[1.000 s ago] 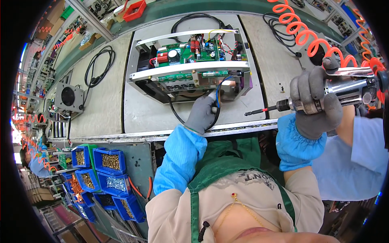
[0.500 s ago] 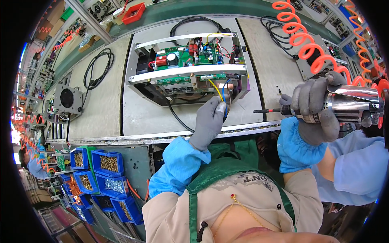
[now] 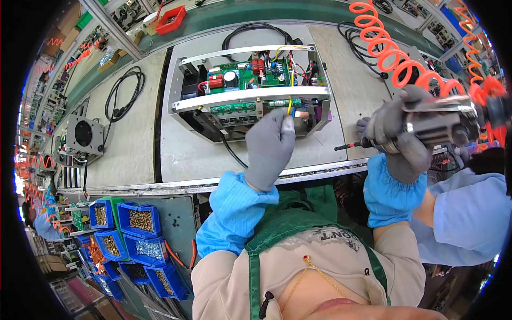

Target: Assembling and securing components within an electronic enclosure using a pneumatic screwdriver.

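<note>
In front of me stands an open metal-framed electrical unit with green circuit boards, red parts and a fan at its left end. My left hand, in a grey glove, is closed at its front right side. It pinches wires; yellow and blue show above the fingertips, and the rest is hidden by the hand. To the right, my gloved right hand wraps round a silver air screwdriver. Its dark bit, with a red band, points left toward the unit, apart from it.
A red coiled air hose hangs at the upper right. Blue bins of screws and small fittings stand at the lower left, beside red-handled pliers. Another person's light blue sleeve is close on my right. A fan unit sits left.
My left hand has moved slightly up and left, lifting the wires toward the unit's front rail. The screwdriver has tilted a little, its bit still pointing left.
</note>
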`<action>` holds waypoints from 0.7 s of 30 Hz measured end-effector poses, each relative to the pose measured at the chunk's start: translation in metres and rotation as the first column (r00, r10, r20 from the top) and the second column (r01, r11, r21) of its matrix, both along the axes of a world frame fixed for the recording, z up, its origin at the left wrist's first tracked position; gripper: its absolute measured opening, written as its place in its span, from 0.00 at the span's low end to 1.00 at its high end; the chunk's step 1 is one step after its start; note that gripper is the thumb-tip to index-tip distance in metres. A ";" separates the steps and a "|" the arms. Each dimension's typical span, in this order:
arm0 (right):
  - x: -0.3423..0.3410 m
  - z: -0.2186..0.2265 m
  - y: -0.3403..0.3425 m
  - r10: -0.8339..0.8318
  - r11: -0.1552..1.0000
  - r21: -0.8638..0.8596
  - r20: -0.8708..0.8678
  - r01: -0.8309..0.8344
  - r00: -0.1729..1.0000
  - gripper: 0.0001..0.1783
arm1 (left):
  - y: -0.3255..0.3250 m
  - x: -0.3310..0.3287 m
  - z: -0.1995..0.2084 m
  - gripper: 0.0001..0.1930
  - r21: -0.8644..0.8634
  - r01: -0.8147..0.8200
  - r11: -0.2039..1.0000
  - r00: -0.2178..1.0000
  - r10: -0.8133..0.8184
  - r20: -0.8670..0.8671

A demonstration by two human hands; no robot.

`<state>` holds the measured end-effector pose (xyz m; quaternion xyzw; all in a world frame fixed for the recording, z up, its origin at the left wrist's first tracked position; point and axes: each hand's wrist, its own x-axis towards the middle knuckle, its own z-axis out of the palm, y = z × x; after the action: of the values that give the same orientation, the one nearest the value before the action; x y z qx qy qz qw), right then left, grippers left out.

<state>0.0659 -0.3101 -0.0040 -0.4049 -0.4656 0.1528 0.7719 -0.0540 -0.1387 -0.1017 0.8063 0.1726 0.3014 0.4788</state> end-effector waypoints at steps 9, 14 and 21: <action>0.028 0.007 0.030 -0.113 0.788 -0.614 -0.200 -0.035 0.973 0.29 | 0.000 0.014 0.002 0.08 0.211 -0.138 0.968 0.990 0.135 0.032; 0.042 0.001 0.044 -0.120 0.677 -0.736 -0.091 0.014 0.989 0.36 | -0.001 0.017 -0.008 0.08 0.217 -0.161 0.963 0.983 0.136 0.127; 0.047 0.009 0.039 -0.004 0.641 -0.762 -0.124 -0.092 0.992 0.28 | -0.001 0.011 0.015 0.08 0.361 -0.166 0.918 0.983 0.124 0.138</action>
<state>0.1125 -0.2710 0.0055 -0.6724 -0.3222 0.3769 0.5496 -0.0425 -0.1396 -0.0867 0.8488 0.1448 0.4082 0.3033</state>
